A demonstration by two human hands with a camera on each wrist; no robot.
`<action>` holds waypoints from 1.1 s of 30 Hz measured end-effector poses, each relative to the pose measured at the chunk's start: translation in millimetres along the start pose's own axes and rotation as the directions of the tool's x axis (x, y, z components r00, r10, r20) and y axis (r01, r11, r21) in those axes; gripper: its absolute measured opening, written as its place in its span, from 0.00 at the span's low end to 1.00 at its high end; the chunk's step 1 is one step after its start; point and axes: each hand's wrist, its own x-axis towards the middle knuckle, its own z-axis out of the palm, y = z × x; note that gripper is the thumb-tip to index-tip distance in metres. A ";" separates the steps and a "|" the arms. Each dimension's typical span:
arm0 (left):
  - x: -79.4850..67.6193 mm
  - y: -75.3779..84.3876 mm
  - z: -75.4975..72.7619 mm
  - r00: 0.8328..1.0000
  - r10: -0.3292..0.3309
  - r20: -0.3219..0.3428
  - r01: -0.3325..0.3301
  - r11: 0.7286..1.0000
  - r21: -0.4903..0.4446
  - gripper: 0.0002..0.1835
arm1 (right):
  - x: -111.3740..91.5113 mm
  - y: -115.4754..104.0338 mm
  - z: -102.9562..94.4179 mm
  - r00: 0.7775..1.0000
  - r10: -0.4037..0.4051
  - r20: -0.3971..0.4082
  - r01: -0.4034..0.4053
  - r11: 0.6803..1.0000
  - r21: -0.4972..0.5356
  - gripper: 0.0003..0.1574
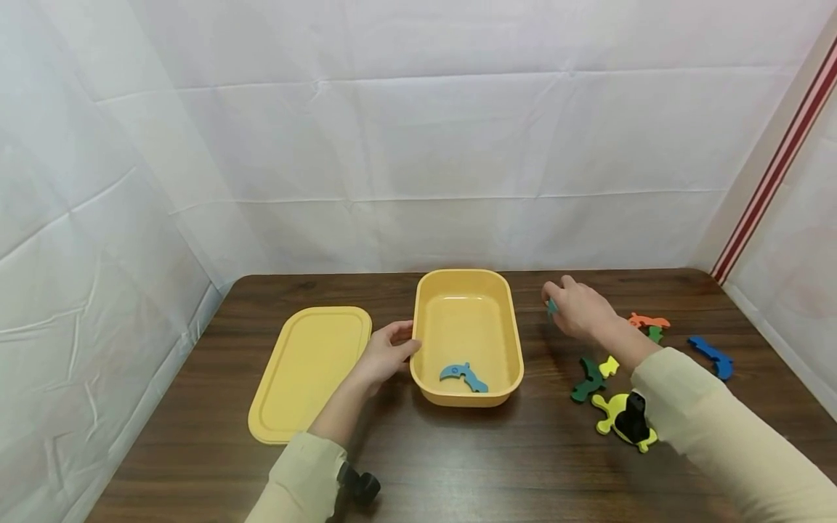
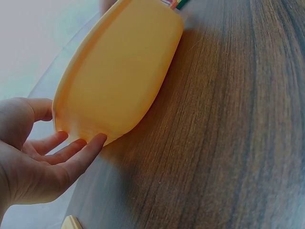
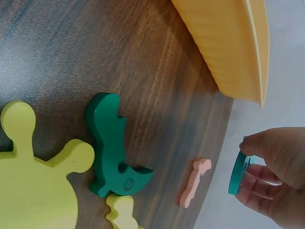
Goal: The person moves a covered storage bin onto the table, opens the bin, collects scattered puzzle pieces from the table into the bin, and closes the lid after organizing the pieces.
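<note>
A yellow plastic box (image 1: 516, 341) stands at the middle of the table, with one light-blue puzzle piece (image 1: 463, 375) lying in its near end. My left hand (image 1: 387, 354) grips the box's left side, thumb over the rim and fingertips against the outer wall (image 2: 119, 71). Held up to the right of the box, my right hand (image 1: 578, 309) pinches a teal puzzle piece (image 3: 238, 174) between thumb and fingers. In the head view the hand covers most of that piece.
A yellow lid (image 1: 310, 370) lies flat at left. Right of the box lie a dark green piece (image 1: 588, 380), a small yellow piece (image 1: 609, 366), a yellow body-like piece (image 1: 611, 410), an orange piece (image 1: 649, 321), a green piece (image 1: 655, 333) and a blue piece (image 1: 713, 357).
</note>
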 end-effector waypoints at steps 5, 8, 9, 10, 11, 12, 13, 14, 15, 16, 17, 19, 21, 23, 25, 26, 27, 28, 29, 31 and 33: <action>0.1 1.1 0.3 1.000 0.000 -0.004 0.000 1.000 -0.001 0.23 | 1.3 -2.1 -6.0 0.999 -0.028 -0.018 0.028 0.999 -0.019 0.11; 0.3 1.3 -0.1 1.000 -0.005 -0.005 0.005 1.000 -0.002 0.22 | 2.5 -4.7 -10.0 0.999 -0.045 -0.019 0.045 0.999 -0.025 0.12; 0.5 1.0 -0.4 1.000 -0.002 -0.003 0.002 1.000 0.001 0.22 | 3.1 -6.0 -11.4 0.999 -0.047 -0.017 0.047 0.999 -0.024 0.12; 0.8 0.8 -0.6 1.000 0.001 -0.001 -0.001 1.000 0.002 0.22 | 3.7 -7.1 -12.5 0.999 -0.051 -0.016 0.051 0.998 -0.025 0.12; 0.9 0.6 -0.7 1.000 0.002 0.000 -0.002 1.000 0.002 0.22 | 4.2 -8.8 -14.0 0.998 -0.054 -0.016 0.054 0.998 -0.024 0.13; 1.2 0.4 -0.8 1.000 0.003 0.000 -0.003 1.000 0.001 0.22 | 4.8 -10.3 -15.0 0.998 -0.059 -0.017 0.058 0.998 -0.023 0.13; 1.5 0.0 -0.9 1.000 0.004 0.001 -0.004 1.000 0.000 0.22 | 5.6 -11.8 -16.2 0.998 -0.064 -0.019 0.063 0.998 -0.024 0.13; 1.6 -0.1 -1.0 1.000 0.008 0.002 -0.008 1.000 -0.001 0.22 | 6.3 -13.1 -17.0 0.997 -0.070 -0.022 0.069 0.997 -0.026 0.14; 1.6 -0.3 -1.1 1.000 0.011 0.004 -0.011 1.000 -0.001 0.22 | 7.1 -14.7 -18.0 0.997 -0.077 -0.027 0.077 0.997 -0.026 0.14; 1.4 -0.2 -1.1 1.000 0.009 0.004 -0.009 1.000 -0.003 0.23 | 7.9 -16.2 -18.9 0.996 -0.088 -0.033 0.087 0.996 -0.027 0.14; 1.2 -0.2 -1.1 1.000 0.008 0.004 -0.008 1.000 -0.005 0.23 | 8.7 -17.7 -19.5 0.995 -0.095 -0.037 0.094 0.995 -0.028 0.15; 0.9 -0.3 -1.1 1.000 0.011 0.004 -0.011 1.000 -0.002 0.23 | 10.0 -20.6 -20.6 0.993 -0.110 -0.049 0.109 0.994 -0.031 0.15; 0.5 -0.3 -0.9 1.000 0.008 0.002 -0.008 1.000 0.000 0.23 | 11.2 -23.4 -21.3 0.991 -0.121 -0.059 0.119 0.992 -0.031 0.14; 0.3 -0.1 -0.6 1.000 0.003 -0.003 -0.003 1.000 -0.001 0.23 | 11.8 -26.3 -21.6 0.990 -0.128 -0.064 0.126 0.991 -0.036 0.15; 0.2 0.0 -0.3 1.000 0.003 -0.003 -0.003 1.000 -0.001 0.23 | 12.0 -29.8 -22.0 0.988 -0.137 -0.066 0.135 0.990 -0.038 0.15; 0.2 0.2 -0.1 1.000 -0.001 -0.005 0.001 1.000 -0.005 0.23 | 12.4 -31.5 -22.0 0.988 -0.140 -0.063 0.138 0.990 -0.038 0.15; 0.0 0.5 -0.1 1.000 0.002 -0.003 -0.002 1.000 -0.005 0.23 | 12.5 -33.6 -22.3 0.988 -0.143 -0.061 0.141 0.989 -0.035 0.15; 0.1 0.3 -0.1 1.000 0.002 -0.001 -0.002 1.000 -0.007 0.23 | 12.5 -35.6 -22.5 0.988 -0.145 -0.058 0.144 0.989 -0.032 0.14; 0.1 0.4 -0.2 1.000 0.004 0.000 -0.004 1.000 -0.007 0.23 | 12.6 -37.6 -22.7 0.988 -0.147 -0.055 0.146 0.989 -0.031 0.14; 0.5 0.1 -0.4 1.000 0.005 0.004 -0.005 1.000 -0.009 0.23 | 12.6 -42.2 -23.6 0.986 -0.159 -0.058 0.157 0.987 -0.035 0.15; 0.6 0.0 -0.4 1.000 0.005 0.007 -0.005 1.000 -0.013 0.23 | 12.7 -46.5 -24.0 0.982 -0.178 -0.069 0.175 0.984 -0.042 0.15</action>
